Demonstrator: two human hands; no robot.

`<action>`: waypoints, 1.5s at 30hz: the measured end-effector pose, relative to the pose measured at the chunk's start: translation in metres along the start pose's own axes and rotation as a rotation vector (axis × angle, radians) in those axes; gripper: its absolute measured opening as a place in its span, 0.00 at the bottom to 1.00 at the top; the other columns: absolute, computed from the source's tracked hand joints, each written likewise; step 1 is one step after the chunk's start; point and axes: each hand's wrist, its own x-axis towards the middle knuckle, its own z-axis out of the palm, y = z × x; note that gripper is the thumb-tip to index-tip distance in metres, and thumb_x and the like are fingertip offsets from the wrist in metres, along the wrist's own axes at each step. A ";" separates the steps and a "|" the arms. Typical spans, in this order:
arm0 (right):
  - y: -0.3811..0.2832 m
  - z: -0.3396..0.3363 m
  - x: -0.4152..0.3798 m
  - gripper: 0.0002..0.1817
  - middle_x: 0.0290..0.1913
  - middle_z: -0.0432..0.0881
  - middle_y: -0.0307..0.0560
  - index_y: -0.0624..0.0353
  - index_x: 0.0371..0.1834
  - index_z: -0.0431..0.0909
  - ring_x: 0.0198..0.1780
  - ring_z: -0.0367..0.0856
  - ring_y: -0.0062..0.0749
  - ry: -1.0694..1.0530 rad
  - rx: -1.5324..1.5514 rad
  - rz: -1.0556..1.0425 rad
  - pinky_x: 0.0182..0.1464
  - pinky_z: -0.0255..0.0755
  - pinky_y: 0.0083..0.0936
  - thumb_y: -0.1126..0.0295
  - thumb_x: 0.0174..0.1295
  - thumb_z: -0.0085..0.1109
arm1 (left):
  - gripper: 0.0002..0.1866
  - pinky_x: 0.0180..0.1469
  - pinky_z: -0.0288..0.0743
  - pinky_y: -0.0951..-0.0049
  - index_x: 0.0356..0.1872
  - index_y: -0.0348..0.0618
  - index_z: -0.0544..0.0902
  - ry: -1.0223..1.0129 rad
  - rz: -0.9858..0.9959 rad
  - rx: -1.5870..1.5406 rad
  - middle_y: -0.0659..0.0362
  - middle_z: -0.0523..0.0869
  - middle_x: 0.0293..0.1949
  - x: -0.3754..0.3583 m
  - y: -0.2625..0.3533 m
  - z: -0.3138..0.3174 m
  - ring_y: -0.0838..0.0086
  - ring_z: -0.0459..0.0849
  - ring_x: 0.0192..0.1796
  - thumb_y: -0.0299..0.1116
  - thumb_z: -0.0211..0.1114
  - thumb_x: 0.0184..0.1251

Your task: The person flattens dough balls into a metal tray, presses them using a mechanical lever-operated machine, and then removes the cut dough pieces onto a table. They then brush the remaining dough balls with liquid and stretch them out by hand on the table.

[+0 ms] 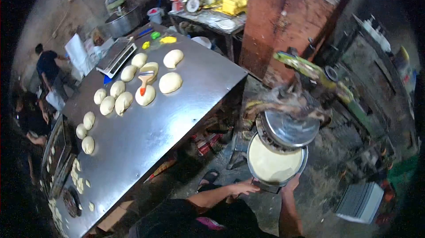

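Observation:
A round metal pan [305, 160] filled with a flat layer of pale dough [272, 162] sits at the front of a machine, partly under its round metal press head [292, 127]. At the pan's near right rim, my right hand [290, 185] has its fingers closed on the edge. My left hand [242, 188] reaches in from the left with fingers stretched out, tips close to a dark part [268, 187] below the pan's near side.
Left of me stands a metal worktable [177, 114] with several dough balls [170, 82], a brush [145, 78] and a scale [117, 56]. A side table [226, 24] holds yellow blocks [233, 4]. Grey stacked trays [361, 202] lie at right. Other people [51, 67] are far left.

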 end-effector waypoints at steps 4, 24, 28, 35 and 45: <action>-0.031 0.025 0.070 0.29 0.61 0.74 0.50 0.59 0.70 0.64 0.59 0.74 0.38 -0.024 -0.322 -0.366 0.60 0.67 0.32 0.53 0.73 0.46 | 0.23 0.36 0.82 0.59 0.57 0.43 0.64 0.063 0.159 -0.296 0.49 0.84 0.41 0.081 0.030 -0.022 0.66 0.84 0.33 0.48 0.57 0.73; -0.667 0.272 -0.182 0.07 0.38 0.81 0.43 0.52 0.33 0.82 0.53 0.76 0.34 0.947 -2.085 -1.953 0.66 0.62 0.38 0.68 0.50 0.63 | 0.18 0.54 0.71 0.56 0.46 0.39 0.82 0.818 1.351 1.346 0.47 0.84 0.44 -0.102 0.452 -0.018 0.55 0.82 0.47 0.44 0.57 0.68; -0.599 0.162 -0.305 0.11 0.37 0.82 0.45 0.54 0.37 0.81 0.47 0.80 0.38 0.703 -2.175 -1.473 0.53 0.73 0.36 0.72 0.47 0.66 | 0.22 0.56 0.70 0.58 0.48 0.37 0.81 0.708 1.768 0.898 0.47 0.85 0.43 -0.130 0.458 0.055 0.53 0.82 0.46 0.44 0.67 0.60; -0.413 -0.069 -0.374 0.29 0.32 0.82 0.59 0.59 0.53 0.70 0.33 0.83 0.57 -0.148 -1.725 -0.535 0.38 0.77 0.47 0.57 0.52 0.67 | 0.13 0.30 0.78 0.51 0.31 0.40 0.80 -0.891 1.536 1.747 0.49 0.82 0.22 -0.171 0.383 0.263 0.48 0.83 0.27 0.39 0.66 0.51; -0.148 -0.137 -0.275 0.24 0.32 0.83 0.58 0.57 0.52 0.69 0.31 0.82 0.60 -0.425 -1.000 -0.515 0.32 0.76 0.51 0.53 0.62 0.61 | 0.06 0.29 0.81 0.57 0.26 0.45 0.84 -1.057 1.035 2.231 0.51 0.87 0.25 -0.108 0.227 0.246 0.58 0.88 0.29 0.34 0.64 0.50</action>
